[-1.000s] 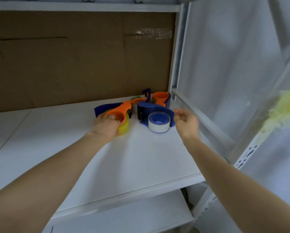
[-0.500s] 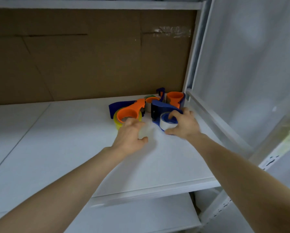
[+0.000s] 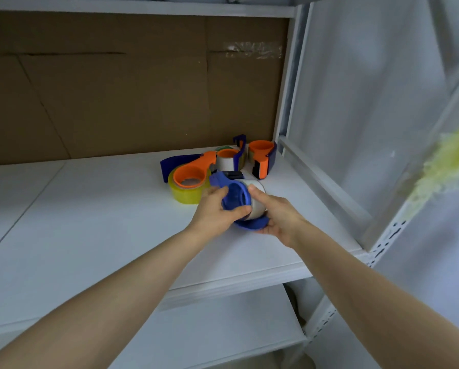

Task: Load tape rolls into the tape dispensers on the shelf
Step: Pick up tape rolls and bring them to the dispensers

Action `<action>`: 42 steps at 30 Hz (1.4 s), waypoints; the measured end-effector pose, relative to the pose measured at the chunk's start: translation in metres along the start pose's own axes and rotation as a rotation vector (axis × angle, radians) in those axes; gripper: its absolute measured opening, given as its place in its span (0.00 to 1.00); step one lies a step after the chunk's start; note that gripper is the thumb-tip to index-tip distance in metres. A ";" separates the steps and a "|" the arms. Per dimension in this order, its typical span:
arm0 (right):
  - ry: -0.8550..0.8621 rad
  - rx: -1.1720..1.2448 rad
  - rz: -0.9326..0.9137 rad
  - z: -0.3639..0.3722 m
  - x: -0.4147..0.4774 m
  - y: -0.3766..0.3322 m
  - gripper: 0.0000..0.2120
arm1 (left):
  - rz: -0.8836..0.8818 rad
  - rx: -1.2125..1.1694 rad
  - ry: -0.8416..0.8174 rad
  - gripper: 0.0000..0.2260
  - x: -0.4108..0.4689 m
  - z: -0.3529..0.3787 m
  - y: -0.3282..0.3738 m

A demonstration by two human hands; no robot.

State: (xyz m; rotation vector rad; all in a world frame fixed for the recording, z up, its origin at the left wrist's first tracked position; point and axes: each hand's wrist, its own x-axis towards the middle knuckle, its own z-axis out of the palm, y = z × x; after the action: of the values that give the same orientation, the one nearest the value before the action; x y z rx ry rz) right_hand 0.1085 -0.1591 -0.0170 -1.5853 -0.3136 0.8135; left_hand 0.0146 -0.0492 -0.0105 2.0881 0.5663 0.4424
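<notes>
Both hands hold a blue tape dispenser (image 3: 233, 199) with a white tape roll (image 3: 256, 205) on its hub, lifted just above the white shelf (image 3: 103, 222). My left hand (image 3: 213, 214) grips the blue hub from the left. My right hand (image 3: 279, 219) cups the roll and the dispenser's base from the right. Behind them an orange-and-blue dispenser (image 3: 193, 170) lies on a yellow tape roll (image 3: 185, 193). Two more dispensers, one with a white roll (image 3: 227, 159) and one orange and blue (image 3: 263, 158), stand in the shelf's back right corner.
A brown cardboard panel (image 3: 129, 89) backs the shelf. A white metal upright (image 3: 289, 81) and a side rail (image 3: 324, 182) bound it on the right. A lower shelf (image 3: 209, 328) sits beneath, and pale sheeting (image 3: 369, 89) hangs to the right.
My left hand left the orange dispenser and yellow roll and joined my right hand on the blue dispenser. The blue dispenser was lifted off the shelf and drawn towards me.
</notes>
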 end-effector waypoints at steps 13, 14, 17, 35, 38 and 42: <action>0.120 -0.400 -0.355 0.013 -0.018 -0.002 0.13 | -0.104 -0.425 -0.053 0.07 -0.023 0.006 -0.011; 0.123 -0.369 -0.349 0.014 -0.017 -0.002 0.12 | -0.099 -0.438 -0.040 0.09 -0.024 0.005 -0.011; 0.153 -0.295 -0.330 0.016 -0.015 -0.001 0.14 | -0.116 -0.471 -0.003 0.08 -0.023 0.001 -0.011; 0.366 0.170 -0.233 -0.006 -0.020 -0.015 0.11 | -0.183 -0.798 -0.014 0.13 -0.016 0.004 0.009; 0.395 -0.037 -0.381 -0.003 -0.027 -0.016 0.13 | -0.149 -0.693 -0.011 0.13 -0.015 0.009 0.013; 0.480 -0.339 -0.478 -0.009 -0.032 -0.025 0.25 | -0.134 -0.486 -0.004 0.16 -0.013 0.013 0.013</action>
State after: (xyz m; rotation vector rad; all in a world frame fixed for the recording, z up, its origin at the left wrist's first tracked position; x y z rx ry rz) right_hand 0.0979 -0.1810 0.0169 -1.8589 -0.4711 0.0009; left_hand 0.0136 -0.0716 -0.0072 1.5774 0.5310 0.4471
